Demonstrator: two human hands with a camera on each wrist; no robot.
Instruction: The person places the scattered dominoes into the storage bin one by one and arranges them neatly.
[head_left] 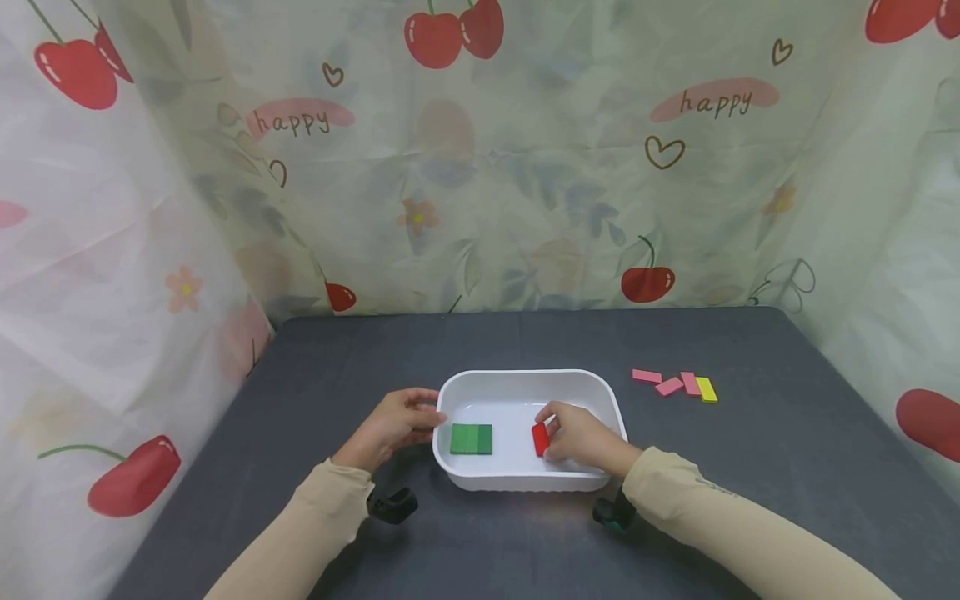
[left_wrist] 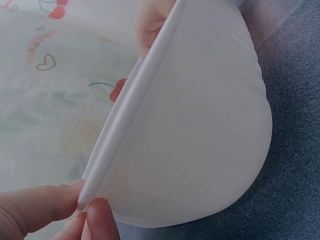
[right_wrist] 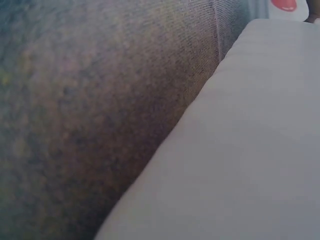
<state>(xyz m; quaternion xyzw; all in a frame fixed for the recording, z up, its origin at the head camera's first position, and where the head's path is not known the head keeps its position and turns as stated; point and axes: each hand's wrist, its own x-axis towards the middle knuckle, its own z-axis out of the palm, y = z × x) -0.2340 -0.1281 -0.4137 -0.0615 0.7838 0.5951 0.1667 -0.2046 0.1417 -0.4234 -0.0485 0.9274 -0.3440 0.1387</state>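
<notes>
A white plastic tub [head_left: 525, 482] with rounded corners stands on the dark cloth. My left hand [head_left: 390, 427] pinches its left rim; in the left wrist view the thumb and fingers of that hand [left_wrist: 42, 212] grip the rim from both sides. Inside the tub, my right hand [head_left: 583, 437] holds a red rectangular block [head_left: 540, 440] between thumb and fingers, right of the middle. Green blocks [head_left: 471, 439] lie side by side at the tub's left end, in slightly different shades. The right wrist view catches only the tub's outer wall [right_wrist: 240, 150] and cloth, with the hand itself hidden.
To the right behind the tub, pink blocks [head_left: 647, 377] and a yellow block [head_left: 707, 390] lie on the dark tablecloth [head_left: 420, 350]. A curtain [head_left: 510, 183] printed with cherries and hearts hangs along the table's far edge and both sides.
</notes>
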